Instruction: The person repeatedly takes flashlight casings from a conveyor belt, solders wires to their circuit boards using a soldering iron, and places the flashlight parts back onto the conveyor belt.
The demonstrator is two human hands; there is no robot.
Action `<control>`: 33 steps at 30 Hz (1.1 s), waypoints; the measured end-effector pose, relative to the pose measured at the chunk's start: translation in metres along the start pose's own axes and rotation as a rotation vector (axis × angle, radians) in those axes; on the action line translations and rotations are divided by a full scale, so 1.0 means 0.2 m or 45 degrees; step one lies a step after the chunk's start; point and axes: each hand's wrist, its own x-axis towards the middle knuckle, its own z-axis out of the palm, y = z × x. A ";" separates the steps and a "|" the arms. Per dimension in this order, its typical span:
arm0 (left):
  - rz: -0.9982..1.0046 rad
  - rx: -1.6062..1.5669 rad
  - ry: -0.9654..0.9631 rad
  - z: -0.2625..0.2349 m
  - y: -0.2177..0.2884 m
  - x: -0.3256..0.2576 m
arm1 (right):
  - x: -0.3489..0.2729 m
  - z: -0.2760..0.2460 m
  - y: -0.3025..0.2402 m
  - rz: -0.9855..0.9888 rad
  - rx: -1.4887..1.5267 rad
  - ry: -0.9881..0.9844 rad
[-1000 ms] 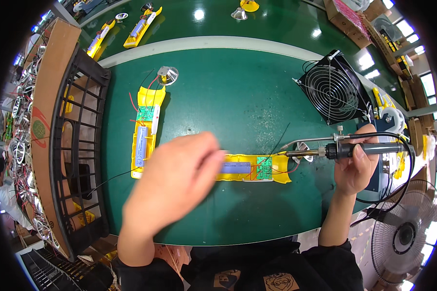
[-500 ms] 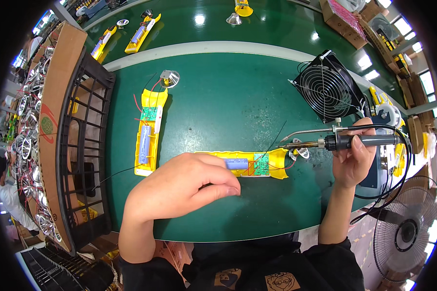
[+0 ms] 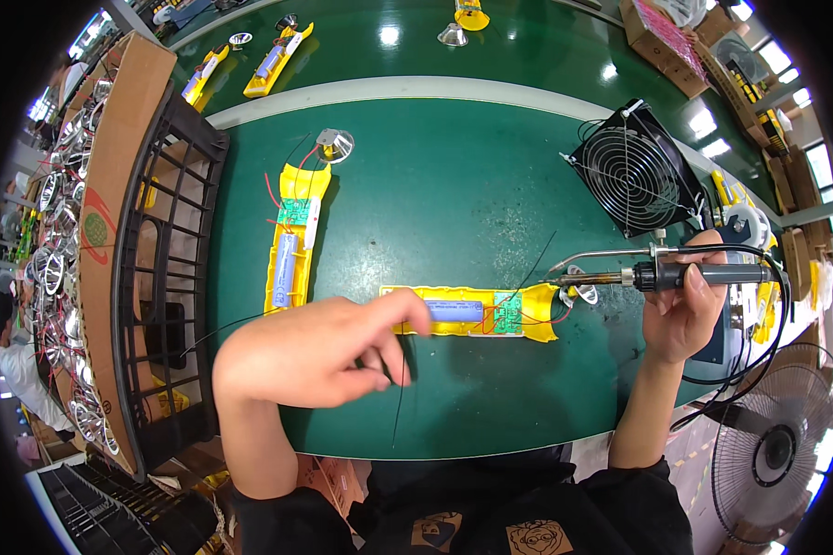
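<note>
Left hand [image 3: 319, 351] pinches a thin wire [image 3: 400, 393] at six o'clock of the yellow case [image 3: 472, 313]; right hand [image 3: 680, 310] grips the iron [image 3: 662, 275] at three

A thin black wire [image 3: 400, 379] is pinched by the left hand [image 3: 315, 351] beside a yellow case [image 3: 477, 313] on the green table [image 3: 435, 185]. A soldering iron [image 3: 676, 275] is gripped by the right hand [image 3: 680, 314].

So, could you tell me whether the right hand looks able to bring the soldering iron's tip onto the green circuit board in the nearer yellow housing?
Probably yes. The right hand grips the soldering iron, whose tip sits just right of the yellow housing. The green circuit board lies uncovered; the left hand is further left.
</note>
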 end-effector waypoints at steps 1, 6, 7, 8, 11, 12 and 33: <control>0.147 -0.007 -0.129 0.01 0.00 0.02 | 0.00 0.01 0.00 -0.001 0.007 -0.002; 0.246 0.007 0.032 0.05 0.00 0.08 | 0.00 0.02 0.00 0.023 -0.018 0.055; 0.247 0.008 0.031 0.04 0.01 0.09 | 0.00 0.01 0.00 0.022 -0.019 0.055; 0.178 0.016 0.081 0.04 0.02 0.09 | 0.00 0.01 0.01 0.017 -0.022 0.069; 0.342 0.163 0.256 0.04 -0.03 0.14 | 0.00 0.00 0.00 0.029 0.003 0.097; 0.483 0.126 0.393 0.05 -0.04 0.16 | 0.00 0.00 0.00 0.047 0.033 0.112; 0.624 0.235 0.795 0.17 -0.01 0.25 | 0.00 0.01 -0.02 0.004 -0.043 0.080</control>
